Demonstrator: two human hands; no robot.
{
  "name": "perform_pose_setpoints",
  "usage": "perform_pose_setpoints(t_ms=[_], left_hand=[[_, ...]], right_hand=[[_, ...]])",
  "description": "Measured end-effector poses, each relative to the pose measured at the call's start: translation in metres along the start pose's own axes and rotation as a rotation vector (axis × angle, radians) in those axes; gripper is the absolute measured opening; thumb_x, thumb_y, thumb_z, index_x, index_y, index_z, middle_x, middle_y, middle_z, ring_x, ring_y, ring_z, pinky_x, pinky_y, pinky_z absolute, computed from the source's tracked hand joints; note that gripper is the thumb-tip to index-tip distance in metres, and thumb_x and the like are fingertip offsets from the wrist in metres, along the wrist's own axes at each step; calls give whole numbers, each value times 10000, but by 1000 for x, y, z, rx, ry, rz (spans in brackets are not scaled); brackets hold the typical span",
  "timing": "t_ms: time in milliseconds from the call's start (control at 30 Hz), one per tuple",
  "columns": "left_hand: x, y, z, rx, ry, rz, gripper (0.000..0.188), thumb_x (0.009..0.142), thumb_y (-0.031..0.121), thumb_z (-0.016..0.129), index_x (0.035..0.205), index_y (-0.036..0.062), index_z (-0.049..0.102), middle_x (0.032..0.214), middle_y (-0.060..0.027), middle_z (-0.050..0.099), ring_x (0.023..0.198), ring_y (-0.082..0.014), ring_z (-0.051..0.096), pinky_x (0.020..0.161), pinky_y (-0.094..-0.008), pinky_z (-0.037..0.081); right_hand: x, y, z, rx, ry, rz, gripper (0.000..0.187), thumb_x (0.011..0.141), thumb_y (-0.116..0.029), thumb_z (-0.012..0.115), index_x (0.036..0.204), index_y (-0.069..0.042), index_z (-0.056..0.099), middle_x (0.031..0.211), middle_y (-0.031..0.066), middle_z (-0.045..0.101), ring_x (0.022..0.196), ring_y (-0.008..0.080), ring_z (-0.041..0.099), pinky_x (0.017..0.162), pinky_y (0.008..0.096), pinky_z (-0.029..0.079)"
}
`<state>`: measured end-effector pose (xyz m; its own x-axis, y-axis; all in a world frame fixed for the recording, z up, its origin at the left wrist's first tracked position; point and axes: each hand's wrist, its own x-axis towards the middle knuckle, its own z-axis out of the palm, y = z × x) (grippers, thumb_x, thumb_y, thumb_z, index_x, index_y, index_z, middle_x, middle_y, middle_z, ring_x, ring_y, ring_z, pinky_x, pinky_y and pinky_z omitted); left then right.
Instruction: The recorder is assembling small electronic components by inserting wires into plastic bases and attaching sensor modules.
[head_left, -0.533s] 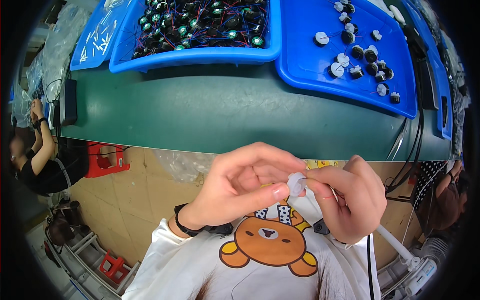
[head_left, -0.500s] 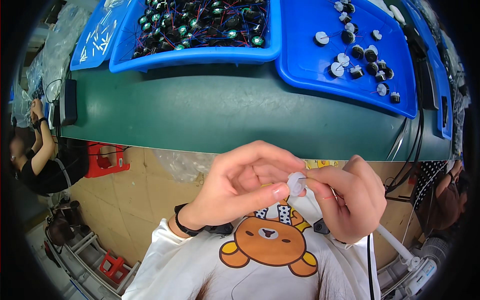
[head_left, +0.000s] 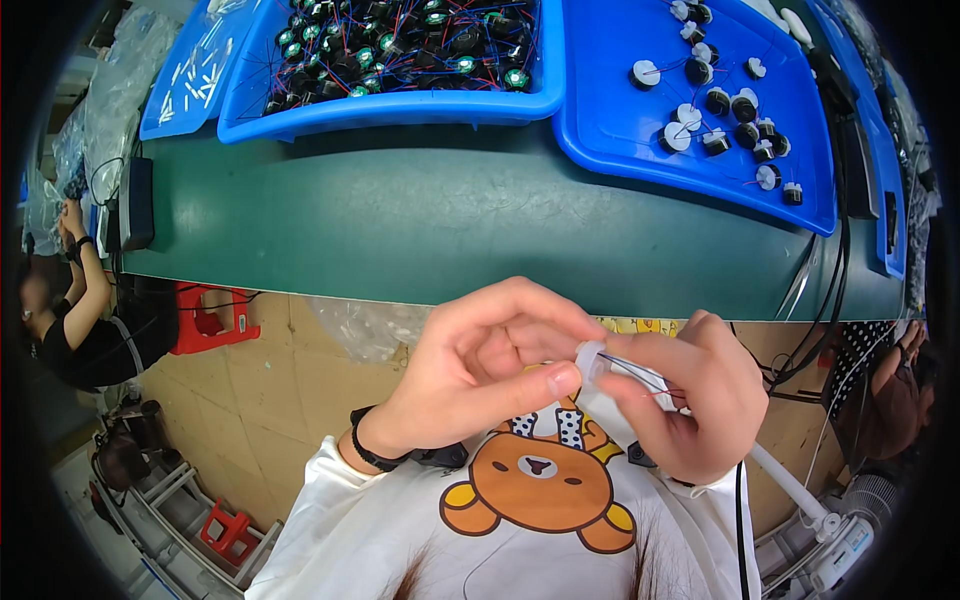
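Both hands meet close to the chest, below the near edge of the green table (head_left: pixel 450 230), whose front stretch lies bare before the blue trays (head_left: pixel 640 140). The left hand (head_left: pixel 480 385) curls, thumb and fingers pinching a small white part (head_left: pixel 590 360). The right hand (head_left: pixel 690 400) grips that part's other side, thin wires (head_left: pixel 650 378) trailing across its fingers.

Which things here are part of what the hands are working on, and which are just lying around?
In hand:
left hand
right hand
small white part pinched between both
its thin wires

Lying about:
bin of wired parts
tray of round parts
tray of white pieces
green bench
black box
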<state>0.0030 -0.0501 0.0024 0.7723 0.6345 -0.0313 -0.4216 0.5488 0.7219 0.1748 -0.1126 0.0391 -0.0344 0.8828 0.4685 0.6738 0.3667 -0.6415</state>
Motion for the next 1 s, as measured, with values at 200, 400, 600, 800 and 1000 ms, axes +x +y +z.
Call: perform_pose_setpoints(t_ms=[200,400,600,800,1000], left_hand=[[-1,1,2,-17,52,-6,259,833,-19,546,1083,-60,491,1076,-185,568,996,-224,575,816,-330,488],[1,4,8,62,158,-37,261,807,62,589,1017,-65,497,1013,-225,572,877,-252,627,782,-351,516],[0,6,8,45,152,-23,267,811,63,588,1023,-65,489,1023,-226,567,883,-257,626,792,-353,511],[0,3,4,51,157,-14,267,812,59,586,1028,-64,488,1028,-221,563,898,-260,621,800,-355,508],[0,5,5,42,154,-28,268,810,54,586,1030,-66,491,1031,-223,559,913,-260,615,818,-361,505]], right_hand=[[7,-4,-14,193,-128,81,414,642,-28,734,994,73,540,739,107,569,519,180,436,424,280,343],[-5,6,-6,198,-42,-1,351,627,132,627,952,69,510,748,136,559,524,200,444,433,296,339],[4,2,-7,104,36,-60,344,597,148,678,907,70,552,719,105,556,546,188,488,436,275,345],[3,1,-5,34,92,-52,307,567,69,749,840,36,614,701,90,559,558,181,517,457,261,398],[2,3,0,-4,123,-66,311,536,14,766,812,23,623,707,82,542,573,194,520,476,278,440]])
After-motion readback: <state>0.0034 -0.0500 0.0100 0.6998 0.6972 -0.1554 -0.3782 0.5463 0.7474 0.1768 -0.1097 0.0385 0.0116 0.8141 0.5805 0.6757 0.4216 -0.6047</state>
